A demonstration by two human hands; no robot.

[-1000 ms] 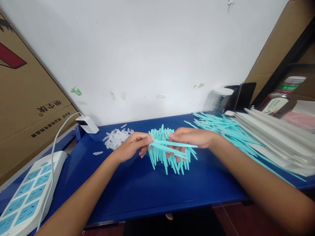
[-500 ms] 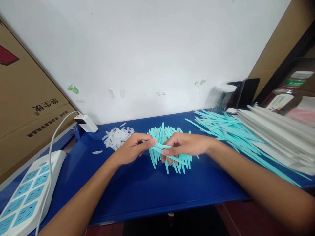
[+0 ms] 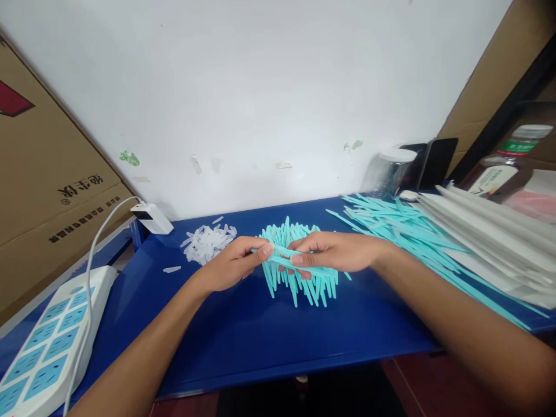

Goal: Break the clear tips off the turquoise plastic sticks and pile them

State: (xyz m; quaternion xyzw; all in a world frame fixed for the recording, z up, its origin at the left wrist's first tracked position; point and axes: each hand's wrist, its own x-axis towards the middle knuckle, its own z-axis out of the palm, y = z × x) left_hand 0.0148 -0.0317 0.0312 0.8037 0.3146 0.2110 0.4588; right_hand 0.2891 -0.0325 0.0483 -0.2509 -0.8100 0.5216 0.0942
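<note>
Over the middle pile, my left hand (image 3: 234,262) is closed, thumb and forefinger pinching the left ends of slim turquoise sticks that look like eyebrow razors (image 3: 282,262). My right hand (image 3: 324,255) is closed on the same razors farther right, its thumb lying along them. At least two show between the hands, slightly apart; fingers hide the rest. Beneath lies a dense pile of similar turquoise razors (image 3: 319,289), mostly pointing toward me. Left of my left hand is a heap of small translucent white covers (image 3: 208,243), with one loose cover (image 3: 172,269) nearby.
Longer turquoise sticks (image 3: 391,223) spread across the right of the blue table (image 3: 260,347), beside stacked white sheets (image 3: 486,243). A lidded jar (image 3: 393,174) stands behind them. At left are a power strip (image 3: 47,341), a cable and a white charger (image 3: 152,218).
My right hand has tilted up slightly and moved a little right. The razors between my hands now lie flatter, with a gap between them. My left hand has hardly moved.
</note>
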